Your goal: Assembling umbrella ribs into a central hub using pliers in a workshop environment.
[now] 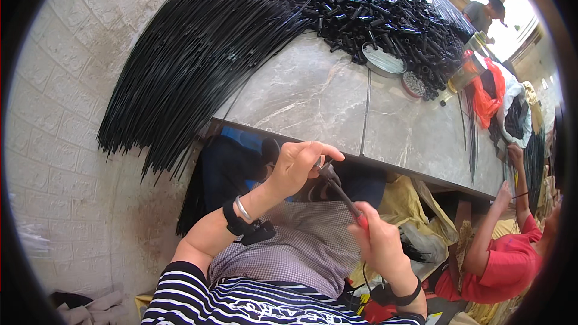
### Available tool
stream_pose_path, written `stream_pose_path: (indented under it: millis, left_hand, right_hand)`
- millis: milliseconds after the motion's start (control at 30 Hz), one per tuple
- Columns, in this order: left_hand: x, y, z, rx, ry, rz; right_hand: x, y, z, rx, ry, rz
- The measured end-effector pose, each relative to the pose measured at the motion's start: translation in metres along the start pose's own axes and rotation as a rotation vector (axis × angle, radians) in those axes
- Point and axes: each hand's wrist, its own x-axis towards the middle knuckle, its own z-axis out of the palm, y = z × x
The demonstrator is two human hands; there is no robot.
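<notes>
Just beyond the table's near edge, over my lap, my left hand (298,168) pinches a small dark part (326,170), its index finger stretched to the right. My right hand (380,244) is closed round a red-handled tool (362,221). The tool's dark shaft slants up and left to the part at my left fingertips. Whether the shaft goes into the part or only touches it, I cannot tell. My right palm and fingers cover most of the handle.
The grey marble-patterned table (301,90) carries a sheaf of long black rods (192,66), a heap of short black tubular parts (385,18), a round metal tin (384,61) and a dish of small pieces (413,83). A co-worker in red (506,268) sits at the right.
</notes>
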Motion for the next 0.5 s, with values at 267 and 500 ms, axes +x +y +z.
stream_pose_path:
  millis: [267, 500]
  left_hand:
    - [-0.002, -0.006, -0.003, -0.008, -0.026, 0.047]
    - [-0.001, -0.006, 0.000, 0.023, -0.031, 0.062]
  right_hand:
    - [-0.002, 0.003, -0.004, 1.150, -0.478, 0.441]
    - [-0.003, 0.010, 0.022, 0.042, 0.072, -0.054]
